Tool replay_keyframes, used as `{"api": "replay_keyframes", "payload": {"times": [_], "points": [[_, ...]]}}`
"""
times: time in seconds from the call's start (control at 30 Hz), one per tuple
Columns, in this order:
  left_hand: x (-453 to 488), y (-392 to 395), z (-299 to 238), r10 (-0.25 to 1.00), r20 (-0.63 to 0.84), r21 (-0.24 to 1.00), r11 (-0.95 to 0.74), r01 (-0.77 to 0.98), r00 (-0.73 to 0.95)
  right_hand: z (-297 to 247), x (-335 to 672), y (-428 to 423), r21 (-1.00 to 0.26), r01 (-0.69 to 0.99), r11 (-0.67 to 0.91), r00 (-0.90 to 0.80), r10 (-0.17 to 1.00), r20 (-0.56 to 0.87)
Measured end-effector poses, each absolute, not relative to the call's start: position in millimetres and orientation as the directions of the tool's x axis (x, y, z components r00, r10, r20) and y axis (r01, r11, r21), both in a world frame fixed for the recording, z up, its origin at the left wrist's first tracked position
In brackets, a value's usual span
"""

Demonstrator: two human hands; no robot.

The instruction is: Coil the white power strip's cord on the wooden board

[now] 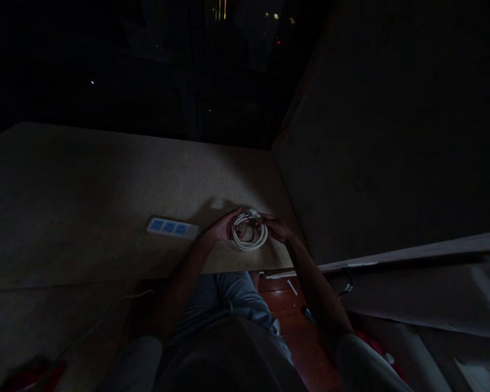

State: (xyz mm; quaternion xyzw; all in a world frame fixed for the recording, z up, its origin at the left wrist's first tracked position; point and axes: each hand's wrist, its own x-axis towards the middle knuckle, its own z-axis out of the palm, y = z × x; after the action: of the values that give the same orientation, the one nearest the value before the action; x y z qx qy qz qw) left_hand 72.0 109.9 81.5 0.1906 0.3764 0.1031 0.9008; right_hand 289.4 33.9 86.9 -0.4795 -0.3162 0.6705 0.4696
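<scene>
A white cable is wound into a round coil of several loops, raised a little over the ledge near its front edge. My left hand is closed around the coil's left side, with fingertips showing inside the loop. On the opposite side my right hand grips the coil at its upper right, where a pale bunched part, perhaps the plug, sits. Left of my left hand lies a white power strip with blue socket panels. Dim light hides the finer detail of my fingers.
The pale ledge runs back to a dark window. A dark wall rises at right. Below are a reddish floor with small litter and grey cushion-like shapes. A thin white cord trails at lower left.
</scene>
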Motion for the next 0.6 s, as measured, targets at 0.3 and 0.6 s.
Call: {"api": "replay_keyframes", "payload": {"times": [0.3, 0.6], "points": [[83, 123, 73, 0.249, -0.607, 0.312, 0.948, -0.062, 0.754, 82, 296, 44, -0.863, -0.277, -0.422, -0.163, 0.906, -0.391], [100, 127, 70, 0.278, -0.612, 0.291, 0.949, -0.116, 0.74, 79, 294, 47, -0.869, -0.327, -0.372, -0.119, 0.928, -0.353]]}}
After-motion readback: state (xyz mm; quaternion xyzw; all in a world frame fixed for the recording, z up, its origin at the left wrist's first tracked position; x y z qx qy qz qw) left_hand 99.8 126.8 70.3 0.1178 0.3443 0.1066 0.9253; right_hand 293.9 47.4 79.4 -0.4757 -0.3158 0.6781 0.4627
